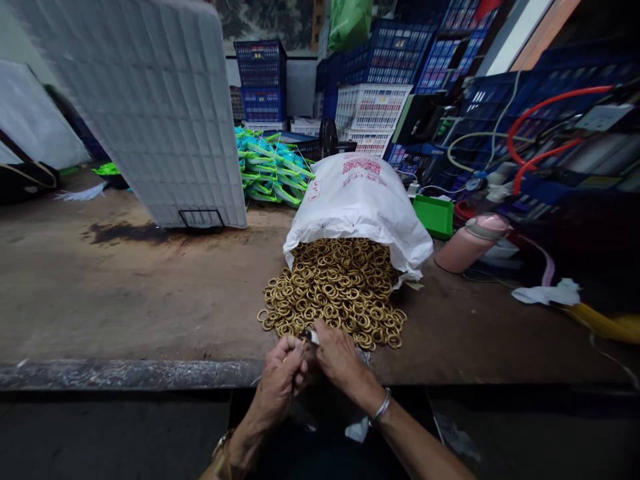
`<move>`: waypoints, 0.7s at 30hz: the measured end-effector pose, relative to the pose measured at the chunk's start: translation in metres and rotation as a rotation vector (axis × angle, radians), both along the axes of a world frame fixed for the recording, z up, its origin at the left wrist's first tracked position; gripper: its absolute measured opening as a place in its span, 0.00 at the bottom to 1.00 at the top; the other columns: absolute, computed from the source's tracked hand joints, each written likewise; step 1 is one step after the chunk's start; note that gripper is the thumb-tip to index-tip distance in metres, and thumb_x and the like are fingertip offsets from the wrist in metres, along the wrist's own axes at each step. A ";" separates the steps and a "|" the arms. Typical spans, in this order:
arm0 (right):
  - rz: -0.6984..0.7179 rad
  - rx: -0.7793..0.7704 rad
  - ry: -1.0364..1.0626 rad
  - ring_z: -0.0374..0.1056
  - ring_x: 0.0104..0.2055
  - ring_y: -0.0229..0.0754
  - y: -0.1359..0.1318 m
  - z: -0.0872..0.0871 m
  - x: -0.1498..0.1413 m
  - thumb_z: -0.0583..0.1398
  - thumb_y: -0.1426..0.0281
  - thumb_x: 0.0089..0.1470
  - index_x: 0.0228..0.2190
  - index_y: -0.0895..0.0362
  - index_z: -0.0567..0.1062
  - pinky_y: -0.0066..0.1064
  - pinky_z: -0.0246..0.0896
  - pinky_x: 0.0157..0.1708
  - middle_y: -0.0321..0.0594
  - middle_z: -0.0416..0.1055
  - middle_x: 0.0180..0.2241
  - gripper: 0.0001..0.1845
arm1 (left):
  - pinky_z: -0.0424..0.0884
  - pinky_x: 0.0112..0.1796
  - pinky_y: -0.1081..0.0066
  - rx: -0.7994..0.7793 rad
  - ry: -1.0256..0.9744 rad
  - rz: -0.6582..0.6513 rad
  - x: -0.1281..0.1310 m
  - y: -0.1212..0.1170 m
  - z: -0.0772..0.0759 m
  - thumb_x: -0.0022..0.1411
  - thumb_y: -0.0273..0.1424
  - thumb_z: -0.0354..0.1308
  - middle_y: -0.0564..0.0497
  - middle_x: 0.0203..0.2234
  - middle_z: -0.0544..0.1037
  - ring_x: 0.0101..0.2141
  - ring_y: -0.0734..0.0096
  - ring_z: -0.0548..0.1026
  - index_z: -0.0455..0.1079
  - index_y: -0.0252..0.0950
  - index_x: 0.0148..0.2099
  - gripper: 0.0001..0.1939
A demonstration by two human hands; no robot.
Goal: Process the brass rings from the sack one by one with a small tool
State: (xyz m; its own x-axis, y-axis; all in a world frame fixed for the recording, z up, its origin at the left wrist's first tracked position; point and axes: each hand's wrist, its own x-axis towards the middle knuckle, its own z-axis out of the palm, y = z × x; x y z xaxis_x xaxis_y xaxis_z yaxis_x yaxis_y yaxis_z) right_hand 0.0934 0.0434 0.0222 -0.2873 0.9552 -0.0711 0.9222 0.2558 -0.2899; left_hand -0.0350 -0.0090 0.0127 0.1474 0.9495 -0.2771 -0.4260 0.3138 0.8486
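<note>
A heap of brass-coloured rings spills from the mouth of a white woven sack onto the table. At the near edge of the heap, my left hand is closed, its thumb and fingers pinching what looks like one ring, mostly hidden by the fingertips. My right hand is wrapped round a small tool with a white body and a dark end. That dark end points left and is close to the left fingertips; whether it touches the ring I cannot tell.
A tall whitish ribbed panel stands upright on the wooden table, left of the sack. Behind lie green and blue plastic pieces. To the right are a green tray, a pink bottle and red hoses. Stacked crates fill the back.
</note>
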 end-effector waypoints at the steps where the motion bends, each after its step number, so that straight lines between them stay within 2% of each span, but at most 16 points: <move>1: -0.028 0.011 -0.025 0.66 0.27 0.38 0.004 -0.002 0.001 0.49 0.78 0.51 0.33 0.58 0.67 0.29 0.40 0.24 0.41 0.72 0.27 0.10 | 0.47 0.15 0.82 -0.009 -0.030 -0.024 -0.001 -0.003 0.002 0.56 0.38 0.54 0.60 0.16 0.63 0.13 0.87 0.53 0.57 0.36 0.31 0.11; 3: -0.073 0.055 -0.065 0.66 0.27 0.38 0.013 -0.003 0.004 0.48 0.79 0.50 0.33 0.58 0.67 0.29 0.41 0.24 0.41 0.72 0.27 0.10 | 0.48 0.14 0.82 -0.028 -0.111 -0.069 -0.002 -0.006 0.005 0.57 0.36 0.54 0.60 0.16 0.62 0.13 0.86 0.53 0.58 0.36 0.32 0.10; 6: -0.084 0.128 -0.075 0.67 0.28 0.38 0.023 -0.001 0.004 0.50 0.78 0.49 0.32 0.57 0.66 0.29 0.42 0.24 0.40 0.72 0.27 0.09 | 0.51 0.14 0.82 -0.079 -0.233 -0.061 -0.003 -0.006 0.007 0.56 0.36 0.54 0.57 0.20 0.65 0.15 0.85 0.56 0.58 0.36 0.32 0.10; 11: -0.026 0.137 -0.095 0.68 0.31 0.41 0.029 0.000 -0.010 0.51 0.75 0.50 0.36 0.56 0.65 0.29 0.45 0.26 0.41 0.72 0.30 0.10 | 0.55 0.15 0.81 -0.114 -0.247 -0.015 -0.004 0.000 0.003 0.55 0.36 0.54 0.50 0.27 0.70 0.19 0.81 0.63 0.62 0.32 0.31 0.11; 16: -0.053 0.114 -0.157 0.68 0.29 0.41 0.034 -0.007 -0.018 0.50 0.78 0.50 0.34 0.56 0.66 0.28 0.46 0.25 0.42 0.72 0.28 0.09 | 0.56 0.15 0.80 -0.165 -0.333 0.009 -0.009 0.003 0.003 0.54 0.33 0.55 0.51 0.24 0.71 0.19 0.79 0.66 0.62 0.35 0.33 0.07; 19: -0.068 0.106 -0.141 0.68 0.29 0.41 0.037 -0.008 -0.017 0.50 0.79 0.49 0.35 0.57 0.66 0.27 0.45 0.25 0.42 0.72 0.28 0.11 | 0.57 0.17 0.80 -0.222 -0.418 0.012 -0.011 0.004 0.002 0.51 0.32 0.58 0.53 0.23 0.70 0.20 0.79 0.67 0.64 0.35 0.38 0.11; 21: -0.069 0.101 -0.103 0.68 0.28 0.40 0.038 -0.008 -0.014 0.51 0.80 0.47 0.35 0.57 0.65 0.27 0.45 0.25 0.40 0.72 0.27 0.13 | 0.58 0.18 0.80 -0.258 -0.453 0.025 -0.012 0.006 0.001 0.49 0.33 0.60 0.52 0.23 0.71 0.21 0.78 0.68 0.66 0.33 0.35 0.12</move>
